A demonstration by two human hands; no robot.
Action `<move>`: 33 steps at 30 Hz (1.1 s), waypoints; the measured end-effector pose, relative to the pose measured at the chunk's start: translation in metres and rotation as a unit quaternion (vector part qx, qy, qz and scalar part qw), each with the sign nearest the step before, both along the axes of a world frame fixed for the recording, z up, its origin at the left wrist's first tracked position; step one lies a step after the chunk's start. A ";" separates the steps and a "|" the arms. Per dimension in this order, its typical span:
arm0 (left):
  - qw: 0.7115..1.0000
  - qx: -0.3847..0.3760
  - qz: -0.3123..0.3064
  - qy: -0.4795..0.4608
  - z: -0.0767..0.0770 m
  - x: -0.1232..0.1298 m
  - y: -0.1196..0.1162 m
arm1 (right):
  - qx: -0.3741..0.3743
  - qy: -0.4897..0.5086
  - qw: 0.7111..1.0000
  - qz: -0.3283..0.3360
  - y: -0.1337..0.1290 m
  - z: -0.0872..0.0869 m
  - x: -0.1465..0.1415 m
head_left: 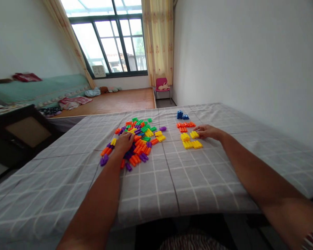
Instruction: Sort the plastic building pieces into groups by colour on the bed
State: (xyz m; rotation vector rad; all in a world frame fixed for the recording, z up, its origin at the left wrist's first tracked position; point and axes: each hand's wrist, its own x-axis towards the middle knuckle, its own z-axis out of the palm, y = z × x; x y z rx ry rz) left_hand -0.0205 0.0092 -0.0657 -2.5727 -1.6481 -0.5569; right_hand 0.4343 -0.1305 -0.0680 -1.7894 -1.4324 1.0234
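Observation:
A mixed pile of small tube-shaped plastic building pieces (pixel 139 150) in orange, purple, green, yellow and blue lies on the left of the cloth. My left hand (pixel 124 142) rests on the pile's near left side, its fingertips down among the pieces and mostly hidden. To the right, my right hand (pixel 208 132) pinches a yellow plastic piece (pixel 194 134) at the cloth. Beside it sit more yellow pieces (pixel 192 144) in a small group. Orange pieces (pixel 185 125) lie just behind these, and a blue stack (pixel 180 114) stands farther back.
A grey checked cloth (pixel 156 187) covers the table, whose near edge runs in front of me. Beyond are a low bed (pixel 125 99), a pink chair (pixel 162 84) and a window. A dark cabinet (pixel 13 132) stands at left; a white wall runs along the right.

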 end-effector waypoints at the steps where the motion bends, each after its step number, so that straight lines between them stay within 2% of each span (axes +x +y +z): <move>1: 1.000 -0.001 -0.003 -0.001 -0.001 -0.001 0.001 | 0.001 -0.042 0.999 0.010 0.001 0.001 0.001; 4: 1.000 0.004 -0.030 -0.009 -0.003 -0.003 0.006 | 0.013 -0.122 0.992 0.025 0.001 0.004 0.001; 7: 0.997 0.028 -0.055 -0.039 -0.002 -0.005 0.008 | 0.031 -0.125 0.991 0.048 -0.002 0.004 -0.003; 11: 0.993 0.063 -0.035 -0.090 0.003 -0.004 0.003 | 0.039 -0.118 0.990 0.073 -0.006 0.001 -0.008; 13: 0.992 0.062 -0.053 -0.100 0.005 -0.002 -0.002 | 0.053 -0.123 0.990 0.052 -0.006 0.000 -0.007; 17: 0.991 0.022 -0.093 -0.092 0.006 0.009 -0.012 | 0.133 -0.161 0.977 -0.040 -0.004 0.003 -0.006; 20: 0.982 -0.018 -0.159 -0.103 0.002 0.023 -0.022 | 0.193 -0.183 0.963 -0.045 -0.001 0.010 -0.022; 24: 0.952 -0.064 -0.274 -0.117 0.003 0.037 -0.037 | 0.246 -0.196 0.949 0.004 0.004 0.022 -0.062; 26: 0.949 -0.073 -0.286 -0.108 0.009 0.036 -0.040 | 0.256 -0.197 0.945 0.045 0.010 0.028 -0.085; 28: 0.964 -0.058 -0.237 -0.101 0.018 0.026 -0.036 | 0.263 -0.195 0.940 0.095 0.021 0.035 -0.107; 31: 0.992 -0.014 -0.068 -0.102 0.027 0.000 -0.020 | 0.280 -0.210 0.923 0.160 0.046 0.042 -0.144; 33: 0.995 -0.002 0.021 -0.096 0.027 -0.017 -0.009 | 0.293 -0.226 0.909 0.191 0.069 0.045 -0.173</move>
